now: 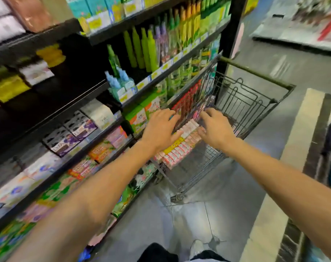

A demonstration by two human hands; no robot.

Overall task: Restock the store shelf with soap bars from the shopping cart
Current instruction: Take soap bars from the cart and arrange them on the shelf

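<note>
Over the grey wire shopping cart (242, 103), both hands reach down: left hand (161, 127) and right hand (215, 127) spread-fingered on rows of pink-and-white boxed soap bars (181, 146), seemingly gripping nothing; black store shelf (96, 127) beside it.

Wire-metal shopping cart (242, 103), glossy wrapped soap bars (181, 146), smooth shiny tiled floor (191, 220).

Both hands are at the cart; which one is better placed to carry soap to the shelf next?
Probably the left hand: it lies on the soap bars at the cart side facing the shelf. The right hand is farther.
</note>
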